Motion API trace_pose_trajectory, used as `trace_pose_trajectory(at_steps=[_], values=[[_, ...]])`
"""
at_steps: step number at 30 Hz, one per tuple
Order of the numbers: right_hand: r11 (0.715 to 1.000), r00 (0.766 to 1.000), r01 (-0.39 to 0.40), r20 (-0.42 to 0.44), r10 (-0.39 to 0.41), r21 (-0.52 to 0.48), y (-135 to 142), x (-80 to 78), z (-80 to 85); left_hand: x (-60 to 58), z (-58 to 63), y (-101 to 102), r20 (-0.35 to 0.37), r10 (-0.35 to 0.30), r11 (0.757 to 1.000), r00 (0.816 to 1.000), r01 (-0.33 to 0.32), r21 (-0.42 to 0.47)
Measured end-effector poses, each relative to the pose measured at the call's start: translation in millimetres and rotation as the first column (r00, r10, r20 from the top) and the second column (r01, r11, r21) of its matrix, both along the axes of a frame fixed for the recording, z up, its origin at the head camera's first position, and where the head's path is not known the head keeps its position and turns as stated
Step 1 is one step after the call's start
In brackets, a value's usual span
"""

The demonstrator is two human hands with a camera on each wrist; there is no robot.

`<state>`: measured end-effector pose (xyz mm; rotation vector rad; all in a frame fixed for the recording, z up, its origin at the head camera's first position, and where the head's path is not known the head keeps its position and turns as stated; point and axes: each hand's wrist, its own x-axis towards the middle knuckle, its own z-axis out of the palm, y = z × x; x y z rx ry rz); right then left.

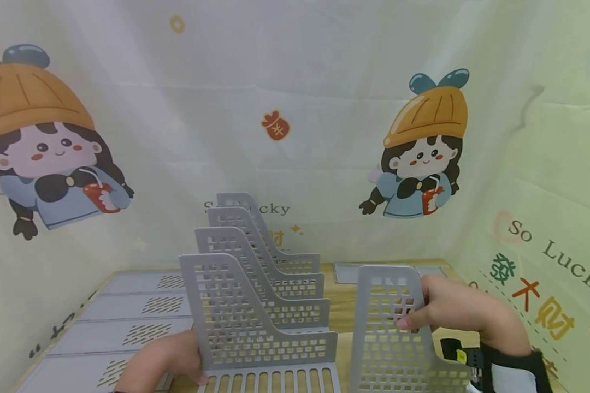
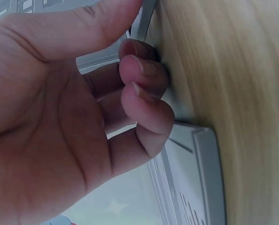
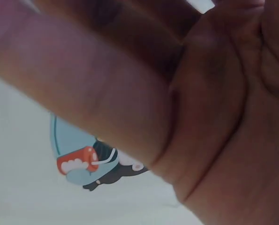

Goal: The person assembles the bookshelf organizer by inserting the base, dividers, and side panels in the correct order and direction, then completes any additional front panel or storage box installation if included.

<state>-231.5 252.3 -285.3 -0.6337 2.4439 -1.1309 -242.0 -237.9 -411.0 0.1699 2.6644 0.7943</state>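
A grey file rack [image 1: 260,349], made of several upright perforated dividers one behind another, stands in the middle of the head view. My left hand [image 1: 164,355] holds its near lower left corner, fingertips at the base edge; in the left wrist view the fingers [image 2: 146,110] are curled just above the wood. To the right, apart from the rack, a grey perforated divider panel [image 1: 388,338] stands upright. My right hand [image 1: 452,303] pinches its upper right edge, thumb on the near face, other fingers behind. The panel does not show in the right wrist view.
Several flat grey slotted panels [image 1: 103,335] lie in a row left of the rack. Another flat grey piece [image 1: 346,273] lies at the back of the wooden table [image 1: 344,300]. A printed cloth [image 1: 324,164] hangs behind and along both sides.
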Motion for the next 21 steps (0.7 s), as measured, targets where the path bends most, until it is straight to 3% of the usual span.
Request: trace_pose_trajectory(at_steps=[5,13,21], values=[[0.999,0.999,-0.022,0.034,0.023,-0.029,-2.8,3.8,1.3,0.8,0.1,-1.4,0.033,0.024,1.0,0.999,-0.024,0.008],[0.989,0.991,-0.134,-0.027,0.133,-0.06,-4.6,11.0,7.6,1.3,-1.3,-1.7,0.052,0.025,1.0,0.998,-0.025,-0.006],[0.988,0.987,-0.152,-0.055,0.153,0.017,-15.3,15.3,8.2,3.6,-0.8,-0.7,0.035,0.041,0.999,0.999,-0.039,-0.033]])
